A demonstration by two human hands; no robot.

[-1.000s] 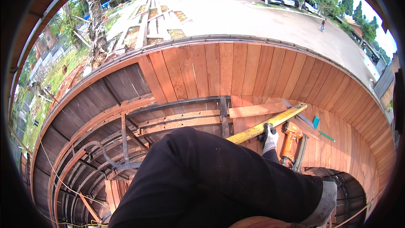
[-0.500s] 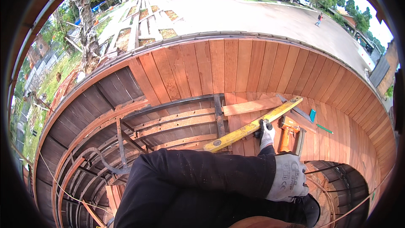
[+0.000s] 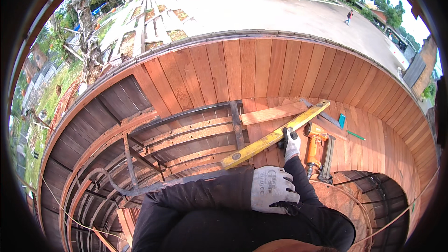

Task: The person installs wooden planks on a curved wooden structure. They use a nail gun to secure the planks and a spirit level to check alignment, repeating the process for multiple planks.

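Note:
My right hand (image 3: 291, 142), in a grey glove with a black palm, grips a long yellow spirit level (image 3: 259, 142) lying diagonally over the boards. My left hand (image 3: 273, 190), also gloved, is lower down and left of it, fingers curled over against dark clothing; anything inside them is hidden. Just right of my right hand lies an orange nail gun (image 3: 313, 151). Behind it are a metal square (image 3: 331, 119), a loose plank (image 3: 273, 112), a small teal object (image 3: 341, 120) and a green pencil (image 3: 356, 135).
A curved wall of reddish boards (image 3: 289, 70) arcs around me. At left are exposed curved battens, dark metal frames (image 3: 128, 158) and cords. A round opening (image 3: 387, 205) lies at lower right. Beyond the rim are loose lumber (image 3: 151, 25), parked cars and a distant person (image 3: 348, 17).
My left hand has moved up and leftward from the lower right, beside my right forearm. The spirit level, in my right hand, appears slightly shifted. The distant person has walked along.

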